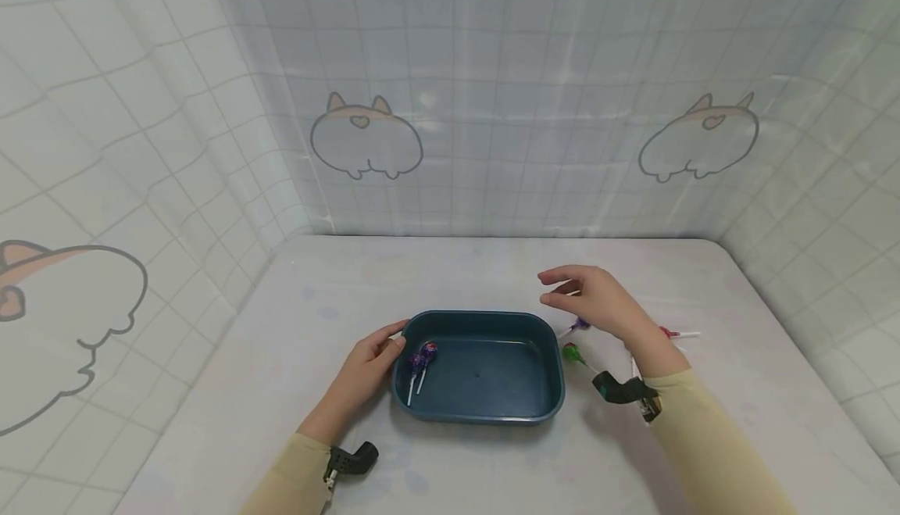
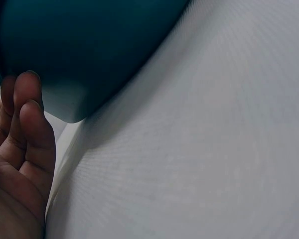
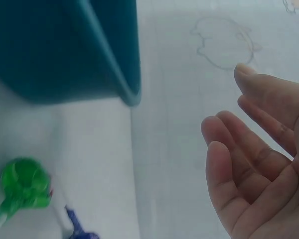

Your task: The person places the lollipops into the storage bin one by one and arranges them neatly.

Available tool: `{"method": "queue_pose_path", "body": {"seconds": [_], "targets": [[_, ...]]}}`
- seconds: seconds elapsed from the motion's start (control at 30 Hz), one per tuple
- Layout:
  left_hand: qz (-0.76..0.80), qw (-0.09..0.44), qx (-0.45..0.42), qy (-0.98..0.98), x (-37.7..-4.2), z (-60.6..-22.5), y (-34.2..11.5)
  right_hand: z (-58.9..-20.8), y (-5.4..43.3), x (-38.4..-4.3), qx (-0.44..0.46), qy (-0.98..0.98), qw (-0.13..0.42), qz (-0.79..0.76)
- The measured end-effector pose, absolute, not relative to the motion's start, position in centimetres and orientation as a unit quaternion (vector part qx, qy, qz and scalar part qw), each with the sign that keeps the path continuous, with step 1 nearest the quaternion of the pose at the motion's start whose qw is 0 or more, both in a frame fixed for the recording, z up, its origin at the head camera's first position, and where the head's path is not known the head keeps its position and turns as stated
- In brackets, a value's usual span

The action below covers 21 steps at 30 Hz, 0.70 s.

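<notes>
A pale, grid-patterned backdrop (image 1: 520, 46) with outlined animal drawings surrounds the work area on the far side and at both sides. Within it lies the white table (image 1: 422, 273), which bears faint, blurred markings. My pale yellow sleeves (image 1: 710, 445) enter from the near edge, one at each side.

The dark blue tray (image 1: 485, 390) rests on the table between my arms, with its long sides running left to right. Inner floor and rim are visible from above.

Left hand (image 1: 371, 355): positioned at the left end of the tray. The thumb lies over the rim and the fingers bear on the outer wall, so that the wall is pinched between them.

Right hand (image 1: 598, 296): raised just beyond the tray's far right corner. The fingers are loosely curved, the thumb is set apart from them, and nothing is held.

A black wrist unit (image 1: 355, 459) is fitted at each cuff.

Lollipops: two purple lollipops (image 1: 423, 355) lie side by side in the tray, at its left end, sticks toward me. A green lollipop (image 1: 573, 352) lies just outside the right wall. A third purple lollipop (image 1: 580, 323) lies below my right hand. A red lollipop (image 1: 668, 333) lies farther right, partly hidden by my forearm.
</notes>
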<state>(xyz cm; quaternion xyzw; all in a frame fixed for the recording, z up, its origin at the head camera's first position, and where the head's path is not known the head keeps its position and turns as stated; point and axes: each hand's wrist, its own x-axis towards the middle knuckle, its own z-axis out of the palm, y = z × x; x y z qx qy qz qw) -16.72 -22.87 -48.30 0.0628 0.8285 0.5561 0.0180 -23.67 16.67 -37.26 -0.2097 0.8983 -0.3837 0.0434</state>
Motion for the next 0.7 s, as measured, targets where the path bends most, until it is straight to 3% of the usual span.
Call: {"method": "queue_pose_path", "body": {"seconds": [0.7], "targets": [[0.554,0.020,0.054,0.831,-16.2,-47.4,-22.6,-41.0,21.0,-23.8,-0.165,0.912,0.029,-0.374]]}}
